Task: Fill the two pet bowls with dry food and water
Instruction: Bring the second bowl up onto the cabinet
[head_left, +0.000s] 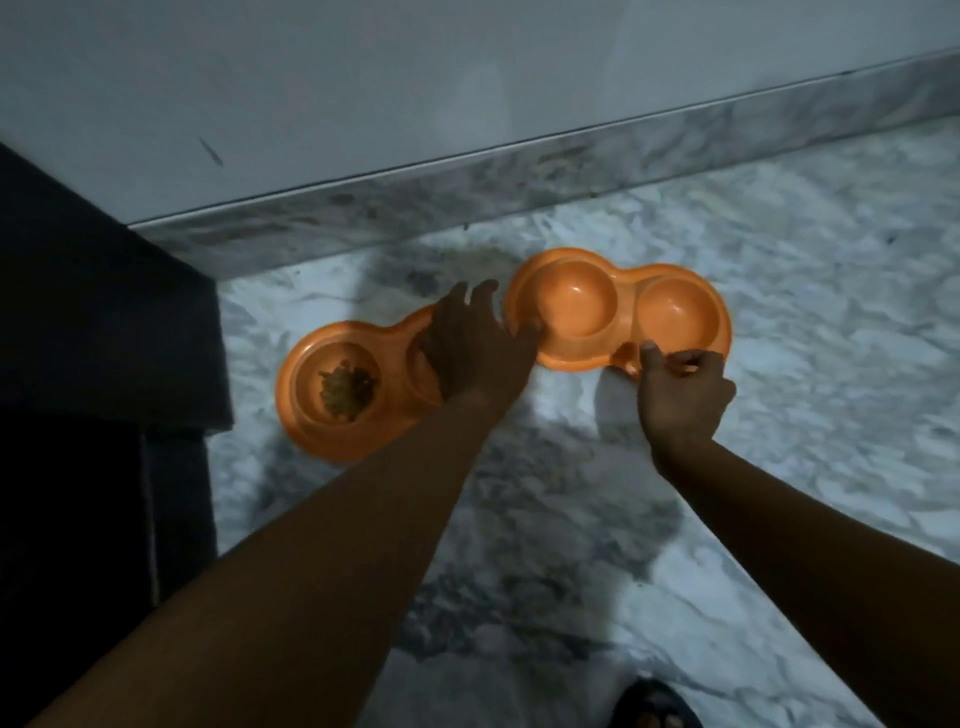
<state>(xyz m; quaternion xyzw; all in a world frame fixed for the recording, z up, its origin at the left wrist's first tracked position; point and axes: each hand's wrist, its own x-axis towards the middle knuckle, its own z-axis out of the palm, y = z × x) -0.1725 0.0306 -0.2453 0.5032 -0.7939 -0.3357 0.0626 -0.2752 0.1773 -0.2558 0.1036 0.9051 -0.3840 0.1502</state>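
Floor: grey-and-white veined marble floor (545, 519), polished and dimly lit, is seen underfoot; a dark sandal toe (652, 704) is caught at the bottom edge.
Left side: a tall dark block of furniture (93, 364) is set against the floor's left margin; its material cannot be told.
Right hand: the right hand (683, 397) is closed in a pinch on the near rim of the right-hand orange plastic double pet bowl (621, 309).
Left hand: the left hand (475, 345) is spread wide, palm down, above the second well of the left-hand orange plastic double pet bowl (332, 395), fingertips laid at the left rim of the other dish.
Bowl shapes: both dishes are smooth, glossy, figure-eight moulded, each with two round wells.
Contents: brownish dry kibble (345, 389) is heaped in the left dish's outer well; both wells of the right dish look bare.
Position: the dishes are laid just beside each other on the floor.
Background: a marble skirting strip (571, 171) is run along the base of a plain pale wall (415, 67).
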